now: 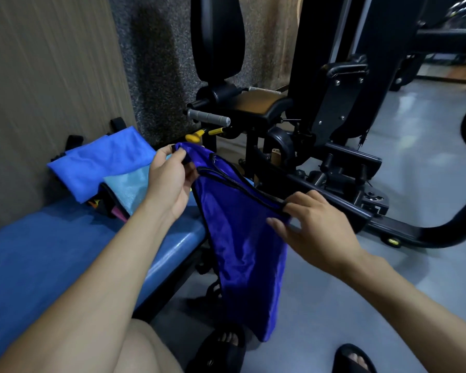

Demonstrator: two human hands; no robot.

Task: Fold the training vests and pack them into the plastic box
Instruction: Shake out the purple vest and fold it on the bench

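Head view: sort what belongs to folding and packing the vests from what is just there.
Job:
dark blue vest, pinched by left hand and right hand
blue folded cloths on the bench

Just there:
gym machine
yellow knob
sandals

No plastic box shows.

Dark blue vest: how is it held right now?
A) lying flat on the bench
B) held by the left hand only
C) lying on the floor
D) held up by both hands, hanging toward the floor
D: the left hand and right hand each pinch the top edge of the vest, which hangs beside the bench.
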